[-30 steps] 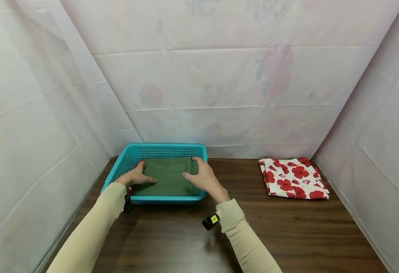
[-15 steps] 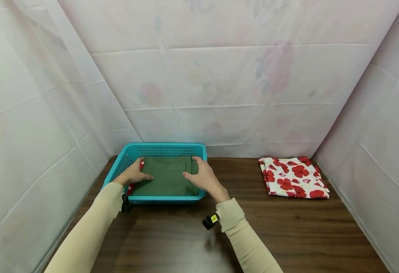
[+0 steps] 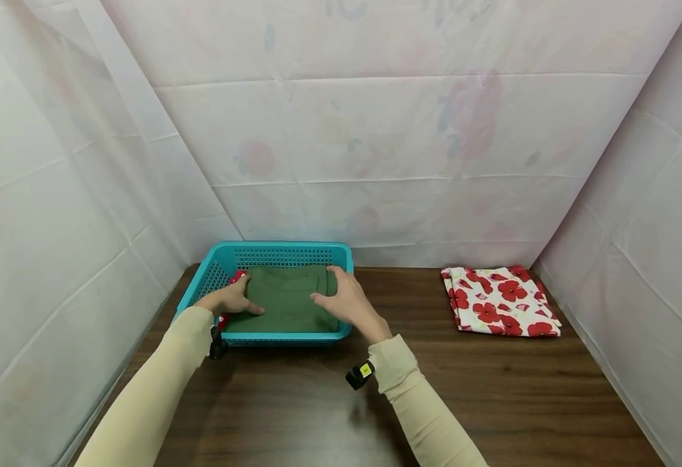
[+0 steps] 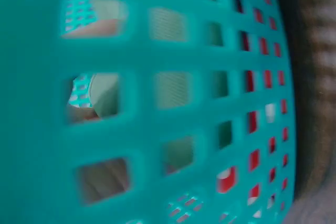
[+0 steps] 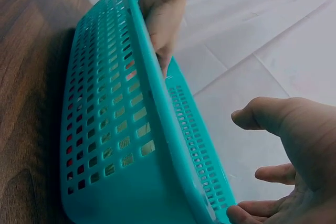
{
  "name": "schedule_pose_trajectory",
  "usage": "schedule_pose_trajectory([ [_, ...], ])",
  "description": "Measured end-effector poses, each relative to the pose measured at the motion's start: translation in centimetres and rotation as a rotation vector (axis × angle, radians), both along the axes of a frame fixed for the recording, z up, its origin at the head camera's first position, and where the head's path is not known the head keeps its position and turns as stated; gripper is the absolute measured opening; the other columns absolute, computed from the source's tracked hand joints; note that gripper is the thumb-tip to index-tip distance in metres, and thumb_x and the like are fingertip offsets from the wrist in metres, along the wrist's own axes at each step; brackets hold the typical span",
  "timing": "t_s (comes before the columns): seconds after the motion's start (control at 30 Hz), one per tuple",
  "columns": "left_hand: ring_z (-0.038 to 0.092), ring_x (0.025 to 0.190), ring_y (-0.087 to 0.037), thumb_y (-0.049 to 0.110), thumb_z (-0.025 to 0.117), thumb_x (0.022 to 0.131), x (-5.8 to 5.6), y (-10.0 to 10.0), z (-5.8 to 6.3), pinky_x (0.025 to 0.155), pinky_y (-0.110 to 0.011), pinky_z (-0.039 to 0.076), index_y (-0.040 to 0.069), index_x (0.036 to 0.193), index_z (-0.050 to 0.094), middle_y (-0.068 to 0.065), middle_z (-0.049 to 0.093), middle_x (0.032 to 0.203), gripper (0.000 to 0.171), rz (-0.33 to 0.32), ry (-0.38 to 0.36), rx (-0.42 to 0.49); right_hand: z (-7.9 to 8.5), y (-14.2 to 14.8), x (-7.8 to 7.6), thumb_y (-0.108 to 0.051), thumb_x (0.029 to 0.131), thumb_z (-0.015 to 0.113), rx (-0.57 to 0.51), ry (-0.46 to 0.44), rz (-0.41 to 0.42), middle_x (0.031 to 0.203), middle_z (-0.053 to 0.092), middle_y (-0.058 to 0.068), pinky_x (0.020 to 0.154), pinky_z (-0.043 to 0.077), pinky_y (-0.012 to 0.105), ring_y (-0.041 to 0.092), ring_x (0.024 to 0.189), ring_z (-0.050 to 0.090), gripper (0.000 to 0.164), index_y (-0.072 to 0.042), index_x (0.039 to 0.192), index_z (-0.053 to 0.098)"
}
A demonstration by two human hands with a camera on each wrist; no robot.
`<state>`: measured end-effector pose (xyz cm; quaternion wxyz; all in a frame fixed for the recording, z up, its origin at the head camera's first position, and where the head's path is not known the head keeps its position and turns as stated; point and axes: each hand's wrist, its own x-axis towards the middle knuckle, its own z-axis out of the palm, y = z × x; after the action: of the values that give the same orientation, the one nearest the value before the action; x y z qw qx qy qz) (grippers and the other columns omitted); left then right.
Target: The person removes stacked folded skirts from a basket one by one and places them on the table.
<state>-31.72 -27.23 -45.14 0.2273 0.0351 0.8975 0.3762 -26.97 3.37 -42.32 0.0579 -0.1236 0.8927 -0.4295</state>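
A folded green cloth [image 3: 291, 301] lies in a turquoise plastic basket [image 3: 285, 245], on top of a red fabric with white spots [image 3: 222, 321] that shows at its left edge. My left hand [image 3: 231, 300] reaches into the basket, thumb over the green cloth and fingers along its left side. At the right end, my right hand [image 3: 349, 301] has its fingers at the cloth's edge near the rim, thumb spread apart. The right wrist view shows this right hand [image 5: 294, 150] with separated, slightly bent fingers. Mostly basket wall [image 4: 142, 114] fills the left wrist view, blurred.
On the right of the brown wooden table [image 3: 294, 408] lies a folded white cloth with red flowers [image 3: 501, 301]. Pale sheets [image 3: 346, 143] hang behind and on both sides, close to the basket's back and left.
My left hand shifts a little left, baring more of the red fabric, then moves slightly back toward the right. The right hand keeps its place; the flowered cloth lies as before.
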Motion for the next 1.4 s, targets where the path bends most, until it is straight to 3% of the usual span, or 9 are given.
schedule_pose_trajectory([
  [0.17,0.010,0.149,-0.059,0.007,0.071,0.096,0.3,0.2,0.0,0.116,-0.071,0.028,0.002,0.163,-0.011,-0.036,-0.005,0.166,0.105,-0.039,0.044,-0.010,0.1,-0.5,0.1,-0.036,0.097,0.070,0.026,0.006,0.001,0.166,0.031,0.016,0.114,0.041,0.060,0.037,0.152,0.032,0.074,-0.017,0.160,0.035],
  [0.37,0.033,0.140,-0.057,0.006,0.071,0.096,0.1,-0.6,0.4,0.103,-0.063,0.044,0.001,0.158,0.032,-0.038,0.018,0.162,0.073,-0.094,0.113,-0.130,0.0,-1.1,0.0,-0.037,0.097,0.070,0.015,-0.016,0.025,0.166,0.026,0.019,0.112,0.043,0.060,0.039,0.151,0.033,0.076,-0.016,0.161,0.033],
  [0.5,0.047,0.121,-0.048,0.008,0.072,0.095,0.2,-1.6,0.7,0.085,-0.049,0.048,-0.001,0.152,0.043,-0.039,0.023,0.159,0.065,-0.095,0.142,-0.214,0.3,-1.4,-0.5,-0.040,0.097,0.070,0.046,-0.070,0.039,0.166,0.026,0.019,0.111,0.043,0.060,0.038,0.150,0.034,0.081,-0.015,0.162,0.029],
  [0.6,0.047,0.115,-0.045,0.008,0.072,0.095,0.3,-2.2,0.8,0.080,-0.047,0.046,-0.002,0.151,0.044,-0.041,0.025,0.157,0.064,-0.083,0.152,-0.238,1.0,-1.7,-1.2,-0.043,0.096,0.071,0.086,-0.119,0.053,0.166,0.027,0.019,0.112,0.042,0.060,0.038,0.150,0.034,0.085,-0.015,0.163,0.027],
  [0.83,0.046,0.124,-0.050,0.009,0.070,0.096,0.5,-3.0,0.9,0.088,-0.051,0.049,-0.003,0.152,0.042,-0.043,0.025,0.156,0.064,-0.078,0.132,-0.243,1.6,-2.2,-3.3,-0.043,0.097,0.069,0.115,-0.249,0.110,0.169,0.026,0.016,0.114,0.042,0.057,0.038,0.150,0.035,0.090,-0.009,0.164,0.020],
  [0.97,0.049,0.111,-0.044,0.000,0.063,0.093,0.6,-3.0,1.0,0.079,-0.044,0.046,-0.005,0.154,0.037,-0.042,0.026,0.155,0.066,-0.103,0.089,-0.225,1.3,-2.6,-3.9,-0.041,0.098,0.068,0.108,-0.348,0.142,0.171,0.019,0.014,0.114,0.042,0.055,0.035,0.143,0.042,0.093,-0.009,0.166,0.012],
  [1.13,0.047,0.093,-0.036,-0.008,0.057,0.088,0.7,-2.9,1.1,0.070,-0.038,0.040,-0.005,0.157,0.030,-0.041,0.025,0.154,0.074,-0.123,0.038,-0.188,0.4,-3.1,-3.9,-0.034,0.100,0.068,0.051,-0.450,0.158,0.173,0.013,0.013,0.099,0.053,0.055,0.031,0.127,0.050,0.095,-0.007,0.166,0.006],
  [1.23,0.046,0.095,-0.035,-0.008,0.057,0.089,0.7,-2.8,1.0,0.069,-0.037,0.040,-0.004,0.158,0.030,-0.041,0.022,0.156,0.074,-0.127,0.028,-0.180,-0.3,-3.4,-3.7,-0.033,0.101,0.067,0.072,-0.441,0.160,0.172,0.016,0.014,0.097,0.054,0.051,0.029,0.133,0.049,0.092,-0.005,0.166,0.008],
  [1.4,0.046,0.096,-0.036,-0.010,0.057,0.088,0.7,-3.0,0.9,0.068,-0.037,0.040,-0.003,0.158,0.030,-0.041,0.019,0.159,0.075,-0.121,0.036,-0.173,-0.9,-4.0,-3.7,-0.029,0.101,0.067,0.057,-0.371,0.107,0.161,0.038,0.018,0.084,0.054,0.047,0.027,0.096,0.057,0.077,-0.003,0.161,0.028],
])
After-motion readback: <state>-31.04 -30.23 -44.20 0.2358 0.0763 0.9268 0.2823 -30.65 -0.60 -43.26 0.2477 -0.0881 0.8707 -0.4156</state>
